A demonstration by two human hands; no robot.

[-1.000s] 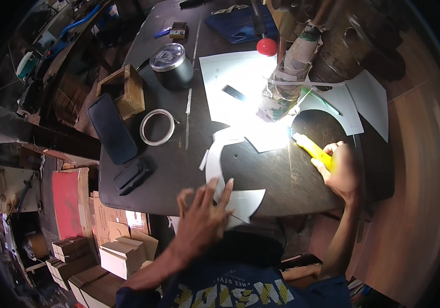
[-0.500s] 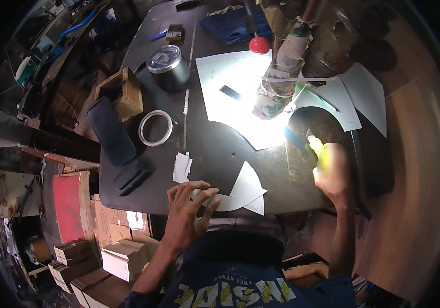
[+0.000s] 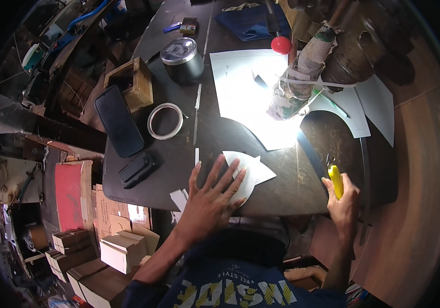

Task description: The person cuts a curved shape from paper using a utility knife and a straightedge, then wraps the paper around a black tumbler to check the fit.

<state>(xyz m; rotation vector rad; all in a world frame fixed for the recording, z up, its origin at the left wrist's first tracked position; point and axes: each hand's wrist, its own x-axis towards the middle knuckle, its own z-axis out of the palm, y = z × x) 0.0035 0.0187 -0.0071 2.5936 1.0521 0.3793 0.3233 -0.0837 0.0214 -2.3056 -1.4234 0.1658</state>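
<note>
My left hand (image 3: 210, 194) lies with spread fingers on curved white paper pieces (image 3: 261, 172) near the table's front edge. The pieces overlap, and part of them is hidden under the fingers. Small white paper scraps (image 3: 179, 199) rest by the left wrist, at the table's edge. On the right, my right hand (image 3: 345, 205) is closed around a yellow utility knife (image 3: 336, 180), its tip pointing away from me. Left of the knife a dark flat strip (image 3: 310, 154) lies on the table. Beyond, large white paper sheets (image 3: 232, 82) with curved edges lie under bright light.
A cloth-wrapped lamp (image 3: 302, 84) with a red ball (image 3: 281, 45) nearby overhangs the sheets. To the left are a tape roll (image 3: 152, 126), a phone (image 3: 118, 120), a black stapler-like object (image 3: 136, 169), a wooden box (image 3: 143, 84) and a lidded tumbler (image 3: 183, 69). Boxes (image 3: 122, 251) stand below left.
My left hand has flattened and moved right onto the paper pieces, which now lie farther from the edge. The small scraps have shifted toward me. My right hand has drawn the knife nearer.
</note>
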